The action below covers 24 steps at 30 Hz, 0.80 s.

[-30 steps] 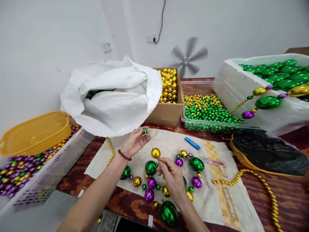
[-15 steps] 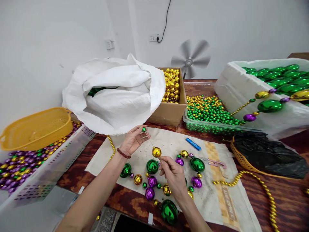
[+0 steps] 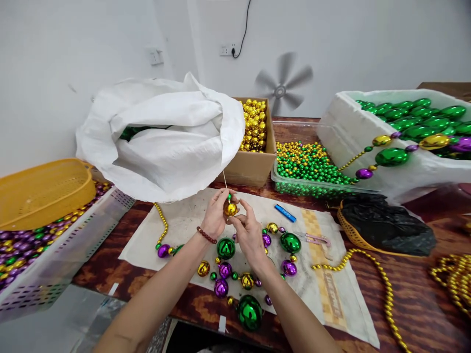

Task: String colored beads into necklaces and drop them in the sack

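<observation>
Between my two hands a shiny gold bead [image 3: 231, 210] hangs with a small green bead [image 3: 229, 197] directly above it. A thin pale string [image 3: 225, 180] rises from the green bead. My left hand [image 3: 216, 215], with a bracelet of brown beads at the wrist, is closed around the left side of this pair. Fingers of my right hand [image 3: 249, 234] pinch just under the gold bead; the exact contact is hidden. Below on the cloth lies a bead strand with a big green ball [image 3: 250, 312], a purple ball [image 3: 221, 288] and several others.
Behind the cloth [image 3: 187, 208] stand a white sack [image 3: 165, 162], a carton [image 3: 245, 166] of gold beads and a clear tub [image 3: 312, 185]. A blue marker-like object [image 3: 285, 213] and pink-handled snips [image 3: 318, 239] lie right. A foam box [image 3: 338, 115] holds green beads.
The green bead has come down the string to the gold bead, and my hands have drawn together. The string end now sticks up above my left fingers. The view has shifted slightly.
</observation>
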Motion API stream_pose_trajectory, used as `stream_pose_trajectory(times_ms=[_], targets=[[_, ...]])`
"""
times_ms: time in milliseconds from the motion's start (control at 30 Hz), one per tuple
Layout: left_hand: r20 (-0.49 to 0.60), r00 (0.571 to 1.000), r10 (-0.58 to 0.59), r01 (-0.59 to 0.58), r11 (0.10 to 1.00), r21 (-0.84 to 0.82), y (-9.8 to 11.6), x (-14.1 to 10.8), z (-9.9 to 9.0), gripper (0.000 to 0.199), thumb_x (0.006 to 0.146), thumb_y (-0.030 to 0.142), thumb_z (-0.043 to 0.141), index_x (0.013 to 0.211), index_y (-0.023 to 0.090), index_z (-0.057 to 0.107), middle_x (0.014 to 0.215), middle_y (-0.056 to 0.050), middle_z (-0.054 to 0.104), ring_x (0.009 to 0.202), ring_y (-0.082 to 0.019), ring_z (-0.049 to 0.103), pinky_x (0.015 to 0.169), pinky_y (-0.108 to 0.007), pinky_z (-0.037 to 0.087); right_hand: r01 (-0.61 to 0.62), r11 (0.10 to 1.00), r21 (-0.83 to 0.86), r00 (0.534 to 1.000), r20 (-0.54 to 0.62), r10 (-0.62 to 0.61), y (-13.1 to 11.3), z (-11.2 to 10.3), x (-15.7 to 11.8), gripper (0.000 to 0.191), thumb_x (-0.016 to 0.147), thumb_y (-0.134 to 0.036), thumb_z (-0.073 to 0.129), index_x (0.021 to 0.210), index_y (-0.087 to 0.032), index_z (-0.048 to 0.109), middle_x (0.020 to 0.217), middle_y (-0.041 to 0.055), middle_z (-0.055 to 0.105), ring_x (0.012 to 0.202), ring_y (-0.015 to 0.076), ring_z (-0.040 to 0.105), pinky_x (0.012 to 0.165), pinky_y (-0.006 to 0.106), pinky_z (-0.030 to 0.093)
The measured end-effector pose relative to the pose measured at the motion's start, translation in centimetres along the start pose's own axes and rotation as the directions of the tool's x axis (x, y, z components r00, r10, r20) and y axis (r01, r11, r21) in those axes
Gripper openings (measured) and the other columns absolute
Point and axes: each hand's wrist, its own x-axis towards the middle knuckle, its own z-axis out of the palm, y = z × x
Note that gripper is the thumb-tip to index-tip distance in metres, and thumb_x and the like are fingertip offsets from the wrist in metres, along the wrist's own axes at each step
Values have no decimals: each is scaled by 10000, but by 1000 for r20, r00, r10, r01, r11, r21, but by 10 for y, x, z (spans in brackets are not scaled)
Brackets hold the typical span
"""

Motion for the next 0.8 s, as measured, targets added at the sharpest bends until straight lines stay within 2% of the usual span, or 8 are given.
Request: stream_pose_trajectory(times_ms=[100,200,300,400,467,600,733,800], targets=[[-47,997,58,-50,989,142,5,7,-1,223,769,369,718,770,160,641,637,31,535,534,-78,518,447,-193,398,15,1000,10,1000,18,-15,-3,-10,7,538,901,-404,569,1397,-204,510,979,40,756,413,90,531,454,235,455],[69,997,37,-57,949,309,10,11,-8,224,763,372,689,736,152,655,578,29,527,469,-79,482,405,-203,369,17,996,89,999,-53,-12,-10,-22,24,425,883,-468,576,1177,-174,665,1047,68,736,443,76,537,447,232,453],[235,972,-17,-102,869,484,11,12,-16,232,774,373,659,702,153,657,545,27,526,441,-76,467,400,-203,368,10,984,180,999,-35,-4,-17,-25,45,384,784,-497,662,939,-150,720,856,40,721,412,69,500,399,223,403],[289,956,-42,-138,807,575,9,11,-22,252,785,372,630,646,162,627,540,20,529,453,-80,474,411,-196,376,-11,963,271,1000,3,11,-18,-21,58,342,732,-502,701,751,-161,678,605,-20,618,392,80,499,376,204,360],[289,954,-75,-124,781,612,8,12,-27,242,786,367,621,655,164,639,535,21,523,462,-83,475,412,-191,366,-25,934,357,998,-39,41,-14,-18,62,343,761,-513,678,738,-175,626,602,-20,623,420,95,559,384,189,370],[271,942,-200,-47,718,695,5,11,-45,191,749,334,644,696,156,692,566,13,544,491,-91,498,416,-184,362,-46,884,466,986,-123,116,0,-23,66,382,758,-544,686,774,-186,552,742,24,708,523,140,682,401,172,420],[213,934,-288,44,683,729,4,8,-70,181,731,324,663,687,153,703,568,10,559,487,-92,499,425,-184,361,-27,878,477,947,-270,176,16,-42,76,418,736,-573,699,782,-194,530,709,13,697,571,160,712,419,174,457],[183,938,-294,64,667,742,7,4,-82,191,738,331,667,688,152,709,575,5,579,494,-95,508,445,-191,366,27,899,437,916,-371,153,21,-55,80,394,763,-563,677,799,-197,535,715,5,691,576,154,708,445,189,489]])
